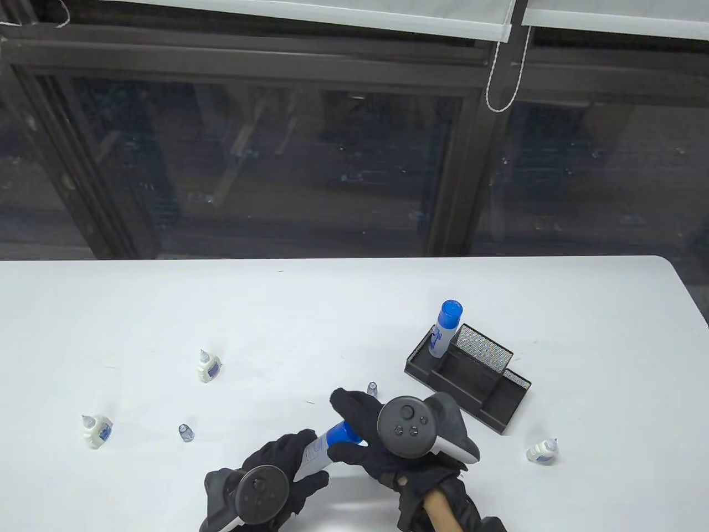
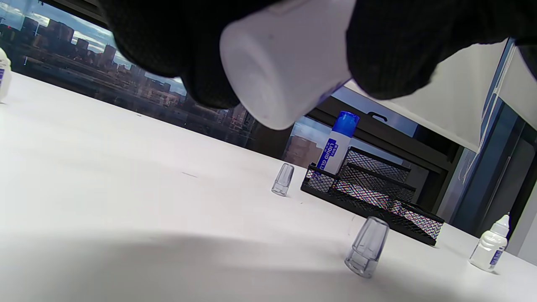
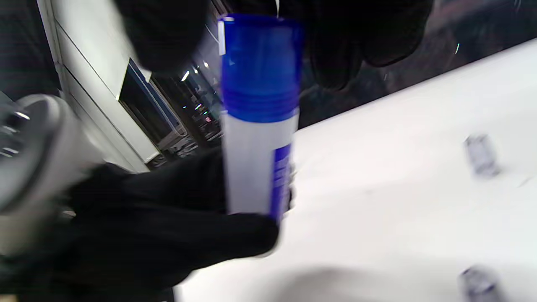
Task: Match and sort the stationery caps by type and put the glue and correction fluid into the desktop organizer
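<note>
Both hands hold one white liquid glue bottle [image 1: 317, 450] above the table's near edge. My left hand [image 1: 277, 471] grips its white body [image 2: 285, 71]. My right hand [image 1: 365, 438] is curled round its blue cap [image 3: 260, 67]. A second glue bottle [image 1: 445, 328] with a blue cap stands in the black mesh organizer [image 1: 471, 377] and shows again as glue bottle [image 2: 337, 142] in the left wrist view. Two clear caps [image 1: 186, 432] [image 1: 372, 388] stand loose on the table. Uncapped correction fluid bottles sit at the left [image 1: 207, 366] [image 1: 97, 429] and at the right [image 1: 541, 451].
The white table [image 1: 332, 310] ends at a dark window wall behind and rounds off at the far right corner. The organizer [image 2: 369, 188] has several stepped compartments; the glue stands in the far left one.
</note>
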{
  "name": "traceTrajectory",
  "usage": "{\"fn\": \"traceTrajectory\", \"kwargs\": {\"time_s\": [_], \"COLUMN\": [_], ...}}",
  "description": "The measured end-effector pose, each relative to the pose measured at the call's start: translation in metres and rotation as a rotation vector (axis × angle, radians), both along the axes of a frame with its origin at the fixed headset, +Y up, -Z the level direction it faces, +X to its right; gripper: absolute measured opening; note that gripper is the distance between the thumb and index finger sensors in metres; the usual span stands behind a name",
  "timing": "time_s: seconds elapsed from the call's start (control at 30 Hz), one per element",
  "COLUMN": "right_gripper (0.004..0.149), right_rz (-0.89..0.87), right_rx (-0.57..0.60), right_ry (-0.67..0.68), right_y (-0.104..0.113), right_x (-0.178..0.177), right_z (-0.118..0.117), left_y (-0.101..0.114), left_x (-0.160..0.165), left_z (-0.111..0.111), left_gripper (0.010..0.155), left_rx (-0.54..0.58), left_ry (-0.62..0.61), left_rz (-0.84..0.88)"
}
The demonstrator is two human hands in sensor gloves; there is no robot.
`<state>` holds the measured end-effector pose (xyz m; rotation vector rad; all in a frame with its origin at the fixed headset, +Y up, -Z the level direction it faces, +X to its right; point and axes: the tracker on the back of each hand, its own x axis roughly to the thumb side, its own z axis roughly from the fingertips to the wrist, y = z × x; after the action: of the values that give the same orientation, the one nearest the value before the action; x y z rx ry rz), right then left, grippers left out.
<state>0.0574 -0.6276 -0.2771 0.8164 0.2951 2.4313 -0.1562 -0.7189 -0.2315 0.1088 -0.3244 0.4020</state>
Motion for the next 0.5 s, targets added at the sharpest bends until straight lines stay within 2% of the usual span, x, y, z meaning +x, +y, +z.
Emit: {"fn": "traceTrajectory", "kwargs": {"time_s": [0.03,0.1,0.17,0.2,0.27,0.37,0.5], "right_gripper": [0.07,0.076,0.08,0.079,0.073,0.069,0.067], "right_rz": [0.032,0.074,0.04,-0.022,-0.065,-0.1,-0.08], "right_rx": [0.047,0.132,0.087,0.011,-0.089,-0.031,0.129], "right_ry": [-0.041,-0.173,-0.138,-0.048,0.029,-0.001,-0.125], "right_y": [0.0,-0.001,-0.003,-0.004,-0.006,-0.01,-0.011], "right_x": [0.001,0.005,0.009,0.009,0.008,0.003,-0.008], "right_z": [0.0,-0.002,-0.005,-0.007,-0.01,-0.009,0.001], "left_y": [0.0,0.0,0.001,0.001,0.0,-0.004,-0.005], "left_x": [0.0,0.003,0.004,0.003,0.001,-0.004,-0.005], "left_z": [0.0,0.001,0.0,-0.001,-0.002,-0.003,-0.004], "left_gripper": [0.071,0.071,0.071,0.071,0.072,0.071,0.07], "left_rx": [-0.001,0.007,0.011,0.004,0.0,-0.014,-0.029], "left_ry": [-0.003,-0.019,-0.015,-0.013,-0.008,-0.013,0.004], "left_rz": [0.001,-0.021,-0.019,0.008,0.033,0.044,0.061]}}
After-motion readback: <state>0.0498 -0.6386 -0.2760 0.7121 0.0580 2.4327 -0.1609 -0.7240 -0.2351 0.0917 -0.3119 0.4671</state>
